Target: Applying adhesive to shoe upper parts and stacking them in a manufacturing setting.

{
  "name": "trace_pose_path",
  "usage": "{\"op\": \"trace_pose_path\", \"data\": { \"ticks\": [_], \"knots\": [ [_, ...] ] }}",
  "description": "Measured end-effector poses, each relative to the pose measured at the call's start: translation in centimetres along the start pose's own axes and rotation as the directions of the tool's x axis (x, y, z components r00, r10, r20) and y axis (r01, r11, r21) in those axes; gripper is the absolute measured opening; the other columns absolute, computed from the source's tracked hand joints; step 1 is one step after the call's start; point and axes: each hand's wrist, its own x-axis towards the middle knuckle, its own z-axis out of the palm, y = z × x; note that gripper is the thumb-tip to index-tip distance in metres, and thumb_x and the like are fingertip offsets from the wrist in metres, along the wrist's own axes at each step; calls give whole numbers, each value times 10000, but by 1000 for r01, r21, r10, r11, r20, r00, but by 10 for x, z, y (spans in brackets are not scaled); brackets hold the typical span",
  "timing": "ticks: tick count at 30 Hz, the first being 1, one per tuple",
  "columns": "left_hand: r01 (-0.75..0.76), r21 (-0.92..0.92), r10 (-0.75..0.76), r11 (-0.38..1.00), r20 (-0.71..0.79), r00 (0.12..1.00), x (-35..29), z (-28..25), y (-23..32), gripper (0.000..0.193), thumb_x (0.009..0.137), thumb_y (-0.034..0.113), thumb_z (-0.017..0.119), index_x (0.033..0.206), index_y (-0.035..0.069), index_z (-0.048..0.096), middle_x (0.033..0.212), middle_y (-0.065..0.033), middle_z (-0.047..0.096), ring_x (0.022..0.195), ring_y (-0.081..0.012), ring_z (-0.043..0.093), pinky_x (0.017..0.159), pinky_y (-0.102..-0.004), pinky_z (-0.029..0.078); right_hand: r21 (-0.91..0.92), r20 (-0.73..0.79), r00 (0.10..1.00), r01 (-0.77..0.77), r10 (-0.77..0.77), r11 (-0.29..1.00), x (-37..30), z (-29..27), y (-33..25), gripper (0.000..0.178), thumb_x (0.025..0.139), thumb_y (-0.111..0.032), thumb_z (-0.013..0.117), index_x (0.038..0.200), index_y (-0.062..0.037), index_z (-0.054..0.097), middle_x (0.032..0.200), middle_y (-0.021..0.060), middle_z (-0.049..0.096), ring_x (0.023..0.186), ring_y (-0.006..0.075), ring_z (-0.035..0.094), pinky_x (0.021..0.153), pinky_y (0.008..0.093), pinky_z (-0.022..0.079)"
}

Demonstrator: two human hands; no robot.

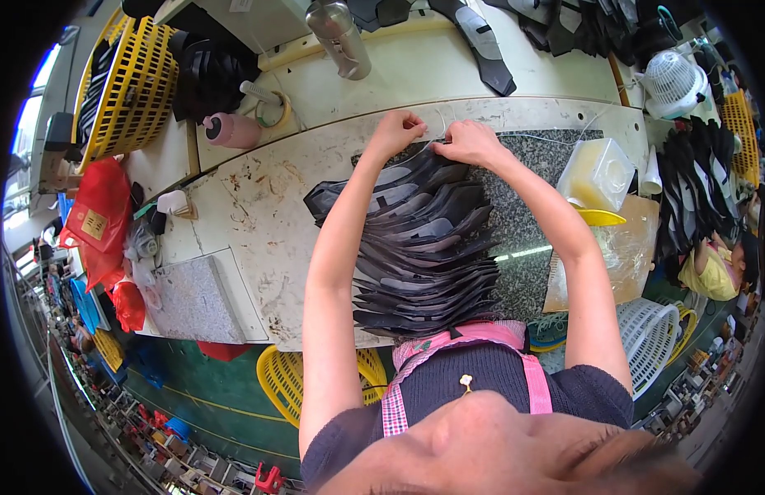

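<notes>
A long overlapping row of black and grey cut shoe-upper pieces (423, 239) lies on the worktable in front of me, running from near my apron to the far side. Beyond its far end, both hands are raised close together. Fingers pinched, my left hand (399, 132) holds a thin white cord (429, 142) that curves between the hands. My right hand (473, 143) is closed on the same cord just above the farthest piece. More of the cord trails off to the right along the far edge of a speckled stone slab (531, 190), which the pieces partly cover.
A translucent tub of yellowish stuff (597, 173) and a yellow scraper-like piece (601, 218) sit right. Far left are a pink bottle (232, 130) and yellow basket (139, 87); a metal flask (339, 41) stands beyond. More black pieces (700, 181) hang at right.
</notes>
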Motion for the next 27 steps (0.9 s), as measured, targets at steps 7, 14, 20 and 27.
{"op": "trace_pose_path", "data": {
  "ticks": [7, 14, 20, 27],
  "knots": [
    [78, 92, -58, 993, -199, 978, -18, -6, 4, 190, 832, 159, 618, 907, -15, 636, 759, -117, 666, 690, -183, 649, 641, -298, 499, -52, -30, 993, 112, -114, 992, 7, 10, -17, 453, 741, -479, 599, 764, -38, 701, 785, 198, 659, 797, 353, 641, 734, 428, 507],
    [-31, -22, 19, 999, -415, 910, -68, -26, 14, 198, 872, 140, 590, 1012, 0, 598, 858, -84, 654, 749, -137, 625, 679, -261, 488, 399, -21, 991, 127, -130, 908, 16, 0, 17, 465, 767, -498, 625, 688, -41, 662, 674, 167, 626, 673, 317, 630, 615, 423, 473],
    [-62, -149, -13, 987, -457, 889, -104, -18, 19, 168, 869, 123, 585, 981, 2, 614, 854, -88, 672, 747, -129, 618, 686, -265, 483, 158, -575, 816, 38, 61, 987, 35, 7, 41, 360, 703, -385, 726, 772, -47, 623, 839, 120, 622, 803, 253, 626, 688, 390, 475],
    [-91, -178, 0, 980, -455, 890, -131, -6, 25, 172, 878, 116, 576, 1006, 8, 617, 841, -73, 674, 741, -126, 614, 696, -268, 482, 366, -623, 781, 261, 27, 893, 62, 34, 58, 242, 772, -281, 680, 852, -52, 671, 811, 102, 635, 750, 270, 617, 674, 346, 477]
  ]
}}
